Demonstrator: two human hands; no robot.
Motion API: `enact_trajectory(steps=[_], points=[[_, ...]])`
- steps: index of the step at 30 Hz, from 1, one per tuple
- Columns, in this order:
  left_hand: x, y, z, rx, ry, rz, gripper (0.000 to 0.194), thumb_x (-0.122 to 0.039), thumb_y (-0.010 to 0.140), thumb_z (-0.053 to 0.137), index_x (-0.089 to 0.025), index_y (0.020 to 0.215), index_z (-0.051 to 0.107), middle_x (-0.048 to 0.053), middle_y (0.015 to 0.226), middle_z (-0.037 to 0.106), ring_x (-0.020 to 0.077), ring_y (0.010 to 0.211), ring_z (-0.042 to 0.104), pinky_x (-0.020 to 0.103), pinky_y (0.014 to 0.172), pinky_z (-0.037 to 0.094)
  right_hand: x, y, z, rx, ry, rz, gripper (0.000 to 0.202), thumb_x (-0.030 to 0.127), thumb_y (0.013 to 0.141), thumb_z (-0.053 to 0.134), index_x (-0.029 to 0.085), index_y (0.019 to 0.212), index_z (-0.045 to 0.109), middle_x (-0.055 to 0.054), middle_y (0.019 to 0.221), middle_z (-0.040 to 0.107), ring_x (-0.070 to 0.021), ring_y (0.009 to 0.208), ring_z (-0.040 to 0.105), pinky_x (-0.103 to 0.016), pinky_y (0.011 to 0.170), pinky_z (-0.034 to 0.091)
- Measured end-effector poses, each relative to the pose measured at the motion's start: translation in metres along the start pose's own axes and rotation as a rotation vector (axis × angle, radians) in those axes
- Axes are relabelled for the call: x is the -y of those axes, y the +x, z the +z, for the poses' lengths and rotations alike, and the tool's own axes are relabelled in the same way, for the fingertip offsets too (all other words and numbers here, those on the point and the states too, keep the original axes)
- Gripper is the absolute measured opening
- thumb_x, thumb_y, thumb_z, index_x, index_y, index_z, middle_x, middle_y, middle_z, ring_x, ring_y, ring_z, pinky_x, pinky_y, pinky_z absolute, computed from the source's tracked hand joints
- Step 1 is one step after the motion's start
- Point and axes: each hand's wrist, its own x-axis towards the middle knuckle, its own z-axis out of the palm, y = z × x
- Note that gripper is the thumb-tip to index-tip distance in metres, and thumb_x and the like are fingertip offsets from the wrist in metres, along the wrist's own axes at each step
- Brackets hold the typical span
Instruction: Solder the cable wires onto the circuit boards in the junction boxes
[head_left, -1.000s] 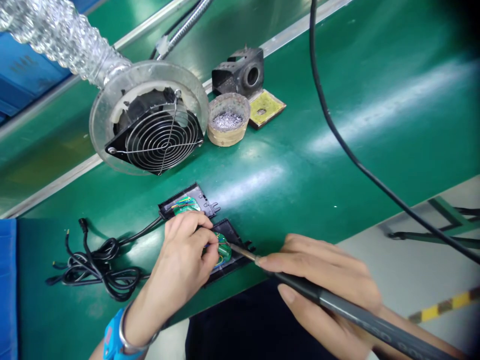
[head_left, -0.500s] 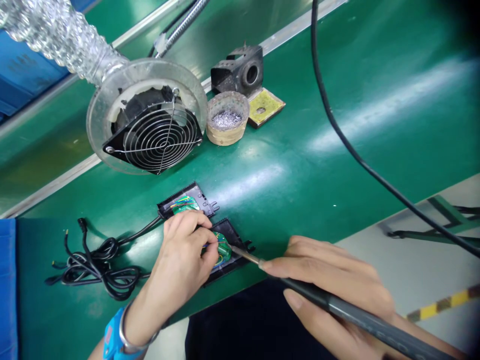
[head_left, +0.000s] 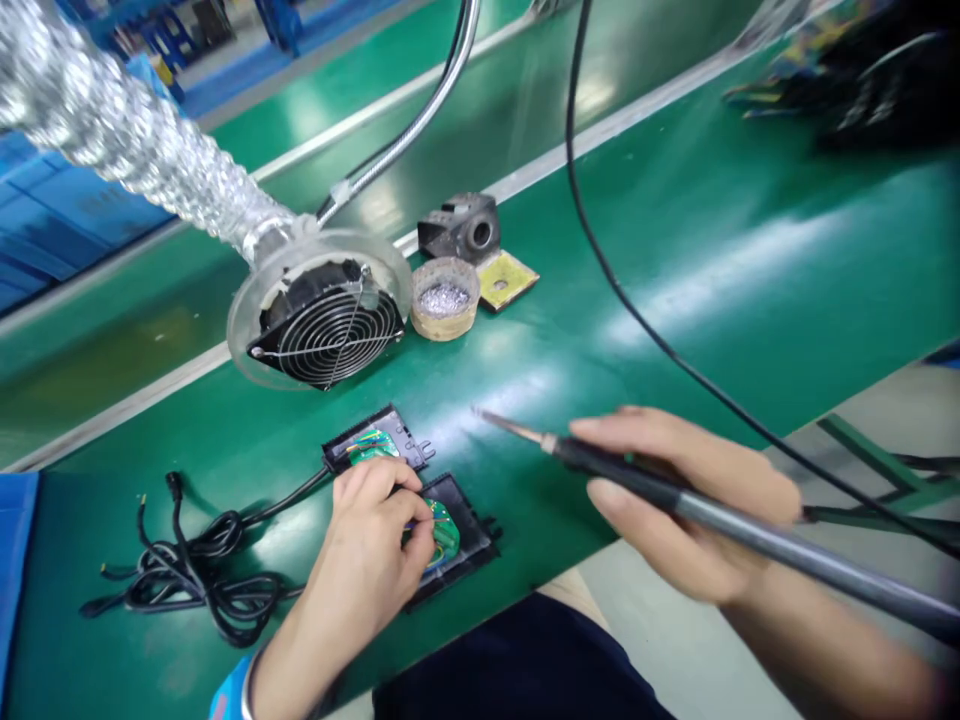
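Observation:
My right hand (head_left: pixel 690 510) grips a soldering iron (head_left: pixel 757 540) by its dark handle. The iron's metal tip points left, in the air above the table and apart from the boards. My left hand (head_left: pixel 382 530) is closed in a pinch over a green circuit board (head_left: pixel 445 532), apparently on a thin wire at its edge; the fingers partly cover this spot. That board sits in the nearer black plastic housing (head_left: pixel 471 530). Just behind lies a second black housing (head_left: pixel 401 430) with another wired green board (head_left: pixel 373 443), partly behind my left hand.
Black cables (head_left: pixel 217 580) lie coiled left of the housings. A fume extractor fan (head_left: pixel 337 335) hangs over the table on a foil duct (head_left: pixel 150 140). Behind stand a tub of solder scraps (head_left: pixel 444 318), an iron holder (head_left: pixel 461 228) and a yellow sponge (head_left: pixel 510 280). A black cord (head_left: pixel 637 325) crosses the right side.
My right hand has lifted the soldering iron up and away from the nearer board. My left hand stays in its pinch there. The view has shifted, showing more of the table's far side.

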Motion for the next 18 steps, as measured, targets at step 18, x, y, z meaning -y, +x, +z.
enact_trajectory(steps=[18], points=[[-0.005, -0.005, -0.019, -0.023, -0.032, 0.029, 0.011, -0.014, 0.084, 0.057, -0.022, 0.086, 0.064, 0.006, 0.104, 0.062, 0.0238, 0.104, 0.058, 0.042, 0.090, 0.048, -0.147, 0.140, 0.023, -0.151, -0.199, 0.045, 0.020, 0.020, 0.073, 0.068, 0.016, 0.093, 0.066, -0.002, 0.073, 0.068, -0.0139, 0.059, 0.060, -0.028, 0.058, 0.051]])
